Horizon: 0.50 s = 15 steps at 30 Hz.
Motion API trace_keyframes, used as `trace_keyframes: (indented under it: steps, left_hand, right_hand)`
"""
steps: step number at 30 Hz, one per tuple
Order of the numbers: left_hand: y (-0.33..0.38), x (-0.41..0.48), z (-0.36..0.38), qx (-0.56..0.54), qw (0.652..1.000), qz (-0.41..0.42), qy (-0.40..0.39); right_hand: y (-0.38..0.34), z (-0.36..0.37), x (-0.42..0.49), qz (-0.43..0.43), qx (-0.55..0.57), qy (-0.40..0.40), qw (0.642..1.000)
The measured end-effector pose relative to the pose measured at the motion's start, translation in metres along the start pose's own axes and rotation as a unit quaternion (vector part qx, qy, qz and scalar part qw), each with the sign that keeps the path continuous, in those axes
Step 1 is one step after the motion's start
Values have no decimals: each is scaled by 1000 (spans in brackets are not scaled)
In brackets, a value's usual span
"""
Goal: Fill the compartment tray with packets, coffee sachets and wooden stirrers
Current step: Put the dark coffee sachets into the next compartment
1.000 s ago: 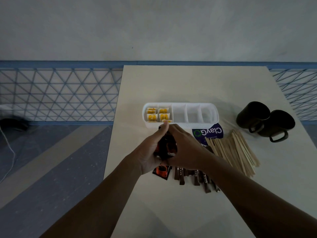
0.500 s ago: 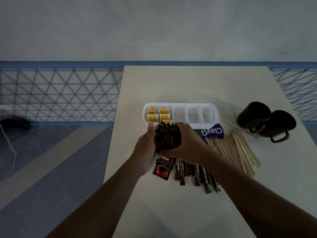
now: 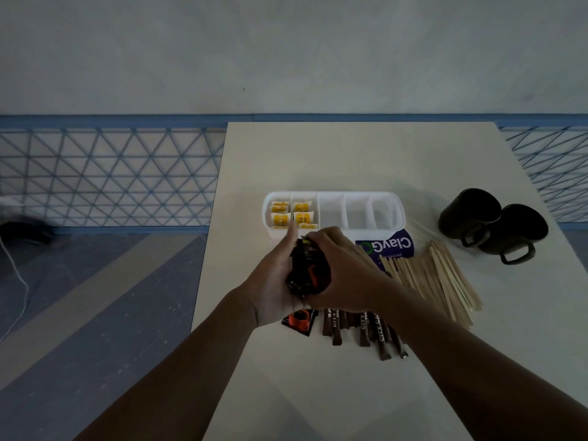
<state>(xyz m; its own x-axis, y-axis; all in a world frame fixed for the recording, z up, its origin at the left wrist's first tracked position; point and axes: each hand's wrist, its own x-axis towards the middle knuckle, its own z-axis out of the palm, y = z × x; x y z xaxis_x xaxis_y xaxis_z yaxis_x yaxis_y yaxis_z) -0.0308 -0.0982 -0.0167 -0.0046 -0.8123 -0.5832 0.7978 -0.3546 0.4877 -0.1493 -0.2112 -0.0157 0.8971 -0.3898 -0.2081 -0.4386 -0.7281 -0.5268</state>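
Head view: left hand and right hand clasp a bundle of dark coffee sachets beside the compartment tray.

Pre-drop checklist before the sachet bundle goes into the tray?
1. Grip: ok. The left hand and right hand both hold the bundle of coffee sachets.
2. Free slot: ok. The middle compartment of the tray looks empty.
3. Yellow packets seated in the two left compartments: ok.
4. Bundle over the free slot: not ok. It is held in front of the tray, nearer the filled compartments.
5. All sachets gathered: not ok. A loose sachet and brown stick sachets lie on the table.
6. Bundle squared up: cannot tell, the hands cover it.
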Motion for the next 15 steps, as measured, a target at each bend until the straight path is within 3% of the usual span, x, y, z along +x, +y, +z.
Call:
trace_keyframes:
  steps: [7,11,15]
  left_hand:
    - [3,8,9,37,999,-3,0]
    - [8,16,3,54,998,-4,-44]
    - [14,28,1,82,994,-8,-70]
  right_hand:
    - [9,-3,1,-42,-47,-1,998]
    - [21,-23,1,12,182,-72,981]
    - [33,-37,11,31,267,-32,963]
